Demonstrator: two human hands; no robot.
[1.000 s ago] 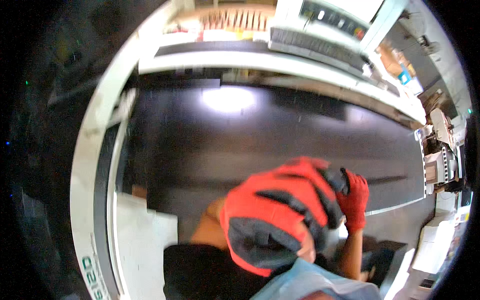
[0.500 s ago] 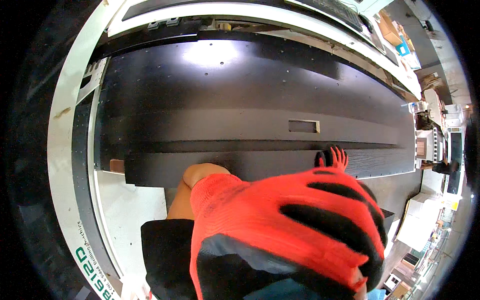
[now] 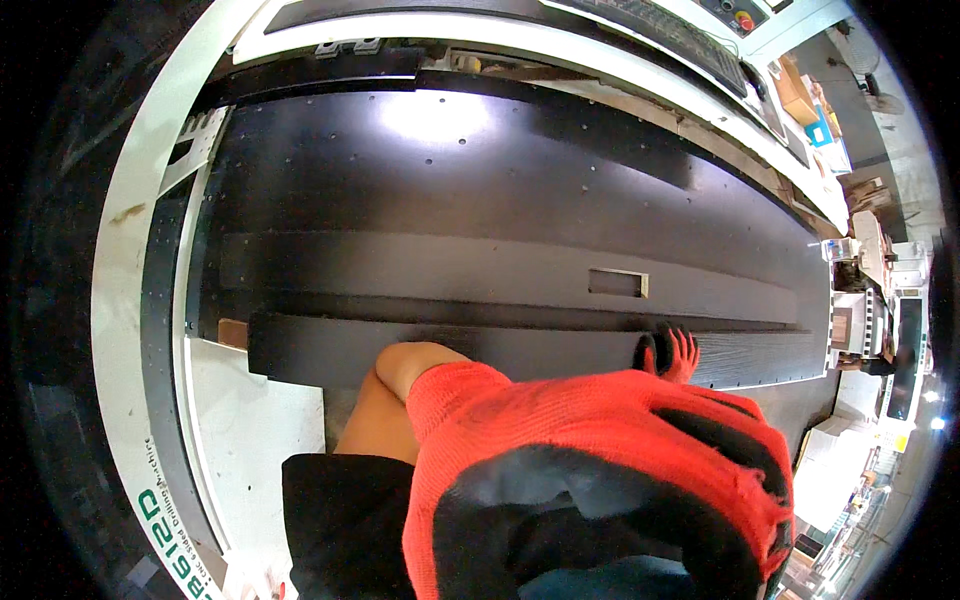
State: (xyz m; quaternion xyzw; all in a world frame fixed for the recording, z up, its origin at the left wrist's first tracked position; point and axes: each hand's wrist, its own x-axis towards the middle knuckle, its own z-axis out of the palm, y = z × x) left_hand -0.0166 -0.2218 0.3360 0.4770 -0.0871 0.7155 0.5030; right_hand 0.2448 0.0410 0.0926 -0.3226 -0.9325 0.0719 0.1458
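Right hand: we have the red-and-black gloved right hand resting at the long front board, its visible fingers a little apart; the underside is hidden, so we cannot tell whether it pinches the board or merely lies on it.
Left hand: our left hand looms close to the camera on a bent arm; its fingertips are out of sight, and we cannot tell whether they are spread, pressed together or pinching anything.
Front board: it lies dark and lengthwise along the near side of the black machine table, with fine lines to the right of the hand (grain or stacked edges, we cannot say which).
Cut-out strip: behind the front board we see a dark strip with 1 rectangular cut-out.
Left end: a brown block sits just beside the front board's end, and a white panel shows below.
Risk of swinging: only 1 of our 2 hands is at the board, right of its middle — an uneven push could pivot the far left end.
Risk of scuffing: if the board slides away from us, its edge could rub the strip.
Risk of missing something: the near glove hides much of our side — a caught edge there could go unnoticed.
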